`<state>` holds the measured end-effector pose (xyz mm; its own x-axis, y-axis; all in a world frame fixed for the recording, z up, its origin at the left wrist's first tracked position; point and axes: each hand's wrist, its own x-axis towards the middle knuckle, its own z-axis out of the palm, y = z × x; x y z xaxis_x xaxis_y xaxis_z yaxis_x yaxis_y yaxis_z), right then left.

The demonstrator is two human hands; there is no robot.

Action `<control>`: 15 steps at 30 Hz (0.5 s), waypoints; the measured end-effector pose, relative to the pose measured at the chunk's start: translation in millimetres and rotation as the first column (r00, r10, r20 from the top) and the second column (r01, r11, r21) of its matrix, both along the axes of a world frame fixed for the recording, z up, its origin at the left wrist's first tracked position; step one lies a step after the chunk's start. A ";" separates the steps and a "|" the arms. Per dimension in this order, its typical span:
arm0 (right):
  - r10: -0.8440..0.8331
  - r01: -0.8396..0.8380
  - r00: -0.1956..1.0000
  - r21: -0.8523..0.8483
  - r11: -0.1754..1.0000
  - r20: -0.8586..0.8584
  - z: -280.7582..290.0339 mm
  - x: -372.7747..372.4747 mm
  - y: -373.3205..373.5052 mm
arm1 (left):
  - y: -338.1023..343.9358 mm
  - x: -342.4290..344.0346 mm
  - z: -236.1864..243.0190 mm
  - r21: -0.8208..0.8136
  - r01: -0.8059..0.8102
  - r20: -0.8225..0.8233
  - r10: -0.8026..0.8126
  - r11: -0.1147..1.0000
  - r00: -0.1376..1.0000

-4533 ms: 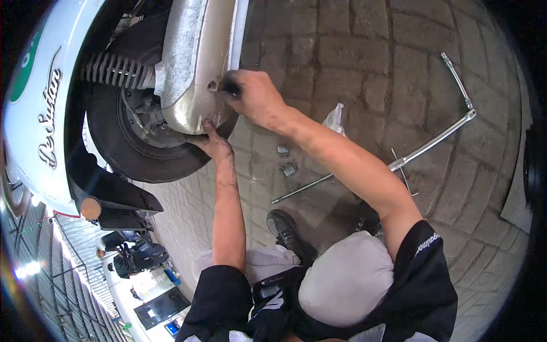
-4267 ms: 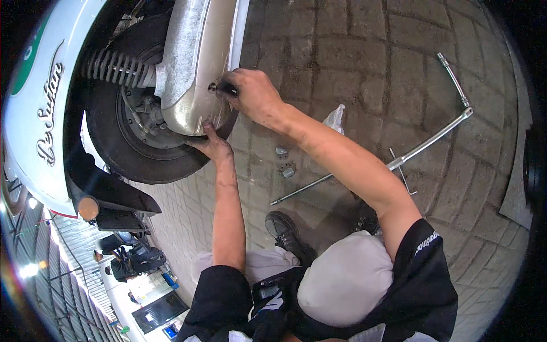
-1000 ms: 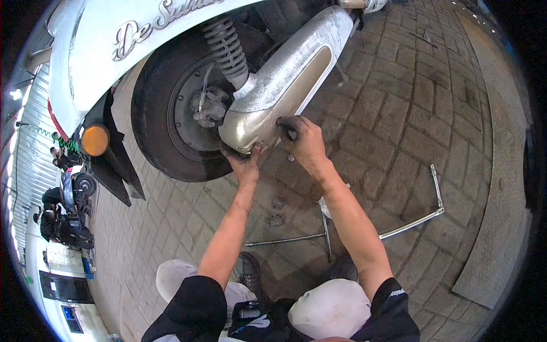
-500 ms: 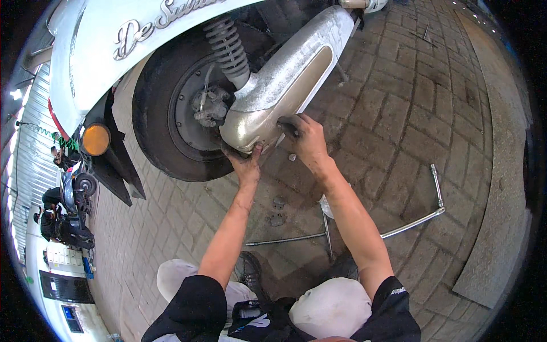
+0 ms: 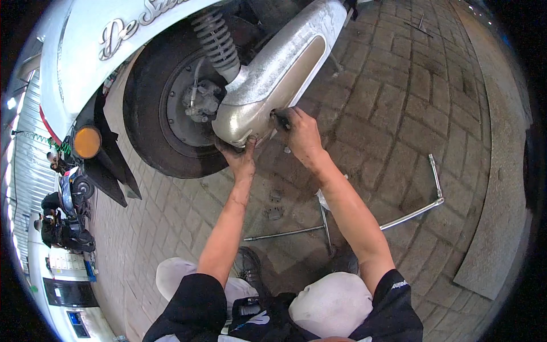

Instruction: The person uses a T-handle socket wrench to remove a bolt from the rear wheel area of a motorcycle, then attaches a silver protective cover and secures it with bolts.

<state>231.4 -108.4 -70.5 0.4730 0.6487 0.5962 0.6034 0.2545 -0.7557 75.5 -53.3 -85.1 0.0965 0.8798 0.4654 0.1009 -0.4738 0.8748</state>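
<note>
A scooter's silver muffler [image 5: 273,80] with a beige inset panel slants beside the rear wheel [image 5: 139,114]. My left hand [image 5: 242,162] grips its rounded lower end, thumb on the near side and the other fingers partly hidden beneath. Against the side of that end, the blackened fingertips of my right hand [image 5: 303,137] are pinched together; what they hold, if anything, is too dark to make out. Left of the muffler are a coil-spring shock absorber [image 5: 216,43] and a brake caliper [image 5: 200,101] at the wheel hub.
On the paving lie a T-handle wrench [image 5: 285,233], a jointed socket wrench [image 5: 413,213] and two small dark blocks [image 5: 274,213]. A crumpled white piece [image 5: 323,199] rests by my right forearm. A metal plate [image 5: 484,251] lies right. People and another scooter [image 5: 67,191] are far left.
The view has shifted slightly, moving the scooter up and left in the picture. My right hand has turned a little at the muffler's side; my left keeps its grip.
</note>
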 end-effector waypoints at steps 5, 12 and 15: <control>0.027 -0.059 0.940 -0.085 0.995 -0.340 29.4 -22.1 -2.0 | 11.4 -12.4 -11.5 -0.023 0.000 0.044 0.001 1.000 0.999; 0.053 -0.074 0.896 -0.031 0.997 -0.441 29.1 -8.5 -7.7 | 16.3 -4.6 -4.4 0.001 0.037 0.005 -0.037 0.999 0.999; 0.039 -0.081 0.916 -0.088 0.993 -0.400 8.9 2.8 -43.3 | 19.3 -8.8 -12.8 0.029 -0.096 -0.099 0.098 0.995 0.990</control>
<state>234.2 -151.7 -61.6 0.6155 0.7298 0.2976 0.2345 0.1910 -0.9532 66.7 -34.0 -97.9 0.0583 0.8758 0.4791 0.2340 -0.4785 0.8463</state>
